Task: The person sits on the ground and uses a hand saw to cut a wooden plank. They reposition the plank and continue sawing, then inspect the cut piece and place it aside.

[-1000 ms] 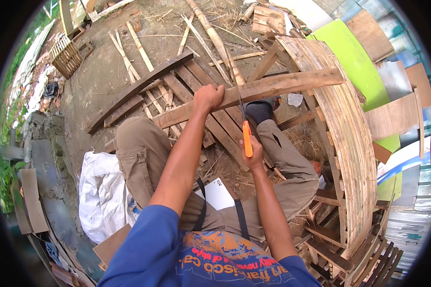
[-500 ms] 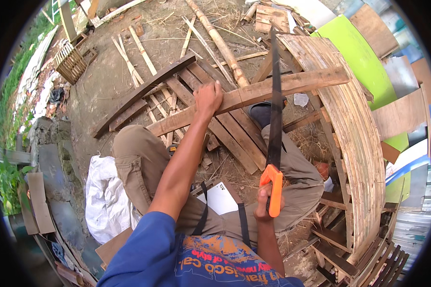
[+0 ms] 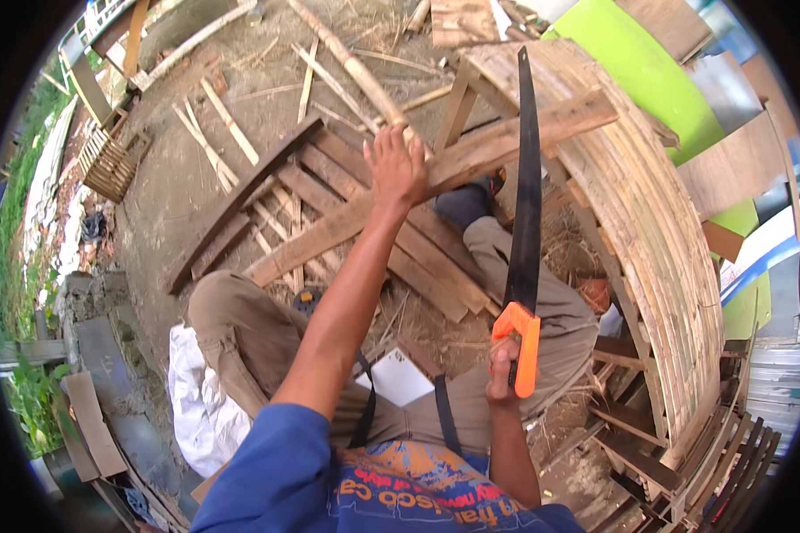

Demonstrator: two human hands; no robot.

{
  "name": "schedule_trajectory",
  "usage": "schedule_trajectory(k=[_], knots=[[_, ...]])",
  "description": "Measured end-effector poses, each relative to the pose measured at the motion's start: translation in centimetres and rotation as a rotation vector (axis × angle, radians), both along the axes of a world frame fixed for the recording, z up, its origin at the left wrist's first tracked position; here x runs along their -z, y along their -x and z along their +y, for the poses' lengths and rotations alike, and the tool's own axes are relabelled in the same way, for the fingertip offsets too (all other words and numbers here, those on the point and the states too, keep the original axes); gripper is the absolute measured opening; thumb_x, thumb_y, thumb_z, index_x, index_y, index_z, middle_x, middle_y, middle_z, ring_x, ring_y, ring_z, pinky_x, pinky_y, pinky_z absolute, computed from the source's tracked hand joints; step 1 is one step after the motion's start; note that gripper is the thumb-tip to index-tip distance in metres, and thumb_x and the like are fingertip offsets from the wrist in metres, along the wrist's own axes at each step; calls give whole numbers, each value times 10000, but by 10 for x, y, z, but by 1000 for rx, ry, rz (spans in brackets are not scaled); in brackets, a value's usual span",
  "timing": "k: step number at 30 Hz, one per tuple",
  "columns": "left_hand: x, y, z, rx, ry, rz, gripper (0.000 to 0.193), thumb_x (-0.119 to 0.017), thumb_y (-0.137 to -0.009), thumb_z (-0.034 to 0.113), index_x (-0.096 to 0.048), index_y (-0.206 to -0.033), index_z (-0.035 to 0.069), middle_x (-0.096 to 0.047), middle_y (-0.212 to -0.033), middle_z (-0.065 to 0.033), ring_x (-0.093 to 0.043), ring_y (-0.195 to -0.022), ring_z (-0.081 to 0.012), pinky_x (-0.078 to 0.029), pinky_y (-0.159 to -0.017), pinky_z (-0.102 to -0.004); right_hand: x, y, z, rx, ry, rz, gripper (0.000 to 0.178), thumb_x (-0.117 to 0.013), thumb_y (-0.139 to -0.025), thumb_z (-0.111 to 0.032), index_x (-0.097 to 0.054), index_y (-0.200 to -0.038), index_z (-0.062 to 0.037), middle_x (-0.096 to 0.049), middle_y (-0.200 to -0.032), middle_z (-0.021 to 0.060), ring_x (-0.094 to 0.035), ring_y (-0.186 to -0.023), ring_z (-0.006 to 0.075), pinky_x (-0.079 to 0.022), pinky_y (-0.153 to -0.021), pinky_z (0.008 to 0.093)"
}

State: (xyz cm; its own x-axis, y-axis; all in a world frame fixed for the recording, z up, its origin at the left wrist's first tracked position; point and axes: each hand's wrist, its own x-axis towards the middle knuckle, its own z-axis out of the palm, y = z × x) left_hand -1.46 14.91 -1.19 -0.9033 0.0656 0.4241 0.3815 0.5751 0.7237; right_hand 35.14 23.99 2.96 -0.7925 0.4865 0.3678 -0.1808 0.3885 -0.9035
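Note:
My right hand [image 3: 503,366] is wrapped round the orange handle [image 3: 528,351] of a handsaw. The saw's long dark blade [image 3: 525,191] points away from me, standing up in front of a wooden beam [image 3: 480,163]; whether they touch, I cannot tell. That beam slopes from beside my left knee up to the right, its far end over a bamboo-slat bench [image 3: 636,213]. My left hand [image 3: 396,171] lies on the beam left of the blade, fingers stretched out and apart. Beneath it lie several dark planks [image 3: 329,182], partly joined like a frame, on the ground.
Bamboo poles [image 3: 356,67] and thin strips lie on the dirt beyond the planks. A white sack [image 3: 203,409] is by my left leg. A slatted crate [image 3: 107,167] stands at the far left. Green and brown panels [image 3: 653,84] lean at the right. My foot [image 3: 465,204] is under the beam.
My left hand has loosened from its closed hold, its fingers now spread on the beam. The saw blade has tilted slightly right. The whole view has shifted a little.

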Motion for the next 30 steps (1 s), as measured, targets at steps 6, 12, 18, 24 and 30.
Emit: schedule_trajectory(k=[6,12,18,24,30], knots=[[-49,24,-8,-26,-33,129,529,-357,-1067,429,-448,-1425,51,-440,-1456,-212,-285,-1475,-395,-86,-1216,-619,7,21,-1,-28,-28,78,249,-544,-955,-77,-479,-715,-67,-488,-602,9,-428,-551,114,-418,-626,298],[-51,0,9,-43,64,214,543,-345,-1068,412,-432,-1438,24,-427,-1474,-249,-290,-1473,-403,-45,-1228,-618,20,-3,-22,-24,70,-5,230,-568,-933,-52,-485,-719,-57,-501,-608,20,-475,-574,129,-461,-666,324],[-28,7,13,114,-33,-153,585,-280,-1073,452,-396,-1475,43,-394,-1526,-236,-216,-1522,-399,-8,-1216,-650,12,-12,-6,41,-71,2,161,-616,-894,-85,-562,-759,-15,-567,-644,67,-564,-574,210,-510,-642,354],[-134,19,-9,-15,-187,323,620,-177,-1089,465,-409,-1425,-2,-414,-1478,-239,-233,-1500,-422,-53,-1225,-617,25,-18,-10,64,-6,-4,169,-635,-893,-105,-601,-765,0,-594,-634,86,-614,-563,238,-527,-614,350],[-40,15,4,-184,69,390,646,-248,-1073,507,-414,-1446,6,-401,-1504,-228,-226,-1511,-380,-53,-1237,-595,12,-19,-21,30,-51,-7,192,-618,-905,-89,-559,-739,-13,-566,-632,71,-577,-563,210,-514,-622,355]])
